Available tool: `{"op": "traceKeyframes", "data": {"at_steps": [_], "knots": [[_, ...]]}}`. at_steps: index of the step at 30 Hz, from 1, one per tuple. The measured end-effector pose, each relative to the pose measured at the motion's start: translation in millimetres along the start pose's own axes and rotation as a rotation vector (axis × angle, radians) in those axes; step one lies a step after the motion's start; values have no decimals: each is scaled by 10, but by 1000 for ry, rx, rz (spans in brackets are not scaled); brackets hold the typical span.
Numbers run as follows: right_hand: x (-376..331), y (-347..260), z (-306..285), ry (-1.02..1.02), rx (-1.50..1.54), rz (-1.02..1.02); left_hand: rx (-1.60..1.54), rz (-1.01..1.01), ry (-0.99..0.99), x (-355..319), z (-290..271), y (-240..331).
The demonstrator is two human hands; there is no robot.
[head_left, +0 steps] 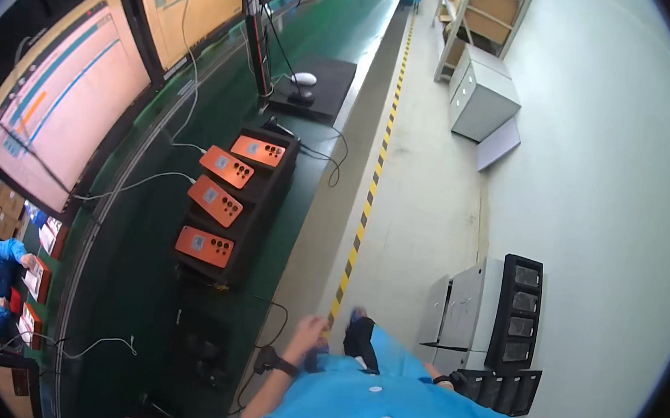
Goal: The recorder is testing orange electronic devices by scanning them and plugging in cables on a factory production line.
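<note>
1. Our left hand [307,335] hangs loosely curled and holding nothing, at the table [311,206] edge just this side of the black tray [256,225]. If it swings forward it may well snag the thin black cable [277,329] looping off that edge.
2. Our right hand [448,378] (barely showing past the blue sleeve) rests against a stack of black trays [508,386] on the floor, well right of the table tray; we cannot tell whether it grips. A careless pull could topple the stack.
3. Four orange phones [216,201] lie face-down in the table tray, white cables [142,182] attached; tugging one might drag a phone out.
4. Beyond the tray, a mouse [304,79] sits clear of risk.
</note>
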State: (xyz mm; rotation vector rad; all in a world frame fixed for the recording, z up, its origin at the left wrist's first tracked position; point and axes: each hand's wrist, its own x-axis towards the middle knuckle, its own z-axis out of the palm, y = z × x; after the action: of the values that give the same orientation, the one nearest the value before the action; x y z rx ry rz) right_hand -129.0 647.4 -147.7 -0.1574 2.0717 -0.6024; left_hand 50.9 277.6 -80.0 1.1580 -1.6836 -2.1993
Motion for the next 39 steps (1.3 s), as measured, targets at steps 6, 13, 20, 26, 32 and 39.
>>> {"op": "traceKeyframes", "data": {"at_steps": [6, 13, 20, 26, 32, 39], "knots": [[1342, -1141, -766, -161, -237, -180, -200, 155, 375, 605, -429, 870], [3172, -4231, -1130, -194, -192, -562, -321, 300, 948, 824, -837, 1275], [3015, -6740, -409, -238, -234, -1028, 336, 195, 1512, 865, -893, 1411], [2971, -7283, 314, 31, -417, -1315, 647, -177, 1777, 1110, -1094, 1302], [3137, -7427, 592, -21, -510, -1303, 474, -329, 1925, 1164, -1144, 1188], [3130, -7552, 679, -77, -629, -1220, 410, -584, 2009, 1249, -1471, 1215]]}}
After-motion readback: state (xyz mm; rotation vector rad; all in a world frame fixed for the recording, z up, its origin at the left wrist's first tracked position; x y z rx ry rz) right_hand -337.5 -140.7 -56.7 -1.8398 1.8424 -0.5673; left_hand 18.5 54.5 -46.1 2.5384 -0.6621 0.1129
